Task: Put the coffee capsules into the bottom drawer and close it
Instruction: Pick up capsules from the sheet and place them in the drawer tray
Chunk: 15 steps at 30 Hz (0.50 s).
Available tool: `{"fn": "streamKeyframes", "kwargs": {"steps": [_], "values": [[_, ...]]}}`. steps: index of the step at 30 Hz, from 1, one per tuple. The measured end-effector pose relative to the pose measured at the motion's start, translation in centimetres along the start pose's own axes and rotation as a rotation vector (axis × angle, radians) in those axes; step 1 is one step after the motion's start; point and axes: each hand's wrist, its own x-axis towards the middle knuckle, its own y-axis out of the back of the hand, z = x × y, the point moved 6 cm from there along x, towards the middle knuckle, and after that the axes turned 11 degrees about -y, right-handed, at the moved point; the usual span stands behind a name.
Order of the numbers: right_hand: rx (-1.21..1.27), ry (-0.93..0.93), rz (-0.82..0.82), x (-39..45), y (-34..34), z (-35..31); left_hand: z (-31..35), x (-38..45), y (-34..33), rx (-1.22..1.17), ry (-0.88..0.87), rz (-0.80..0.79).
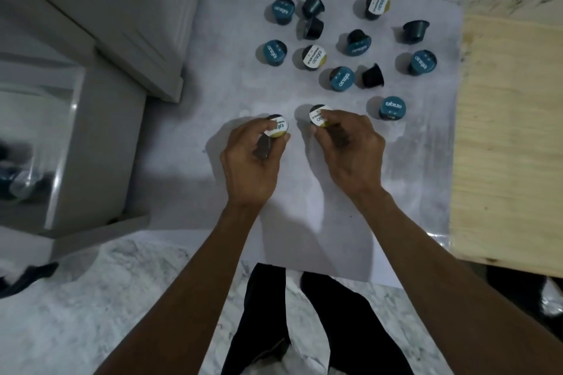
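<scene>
Left hand [249, 158] is closed on a white-and-yellow-lidded capsule [276, 126] at its fingertips. Right hand [350, 149] pinches a second white-lidded capsule [320, 116] in the same manner. Both sit low over the white mat [231, 76]. Loose capsules [341, 46], teal-lidded and dark, lie scattered from 12 to 2 o'clock of the hands. The open drawer [64, 143] stands at 9 o'clock; blurred capsules show inside.
</scene>
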Motion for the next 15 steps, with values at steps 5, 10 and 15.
{"fn": "streamKeyframes", "kwargs": {"steps": [5,10,15], "values": [[0.065,-0.077,-0.017,-0.6,2.5,-2.2,3.3,0.4,2.8,0.056,0.112,0.046],[0.146,-0.089,-0.014,-1.0,5.8,-7.4,7.9,1.2,7.5,0.037,0.097,0.113],[0.247,-0.105,-0.044,-2.2,7.0,-13.0,11.0,1.6,13.3,0.041,0.103,0.172]]}}
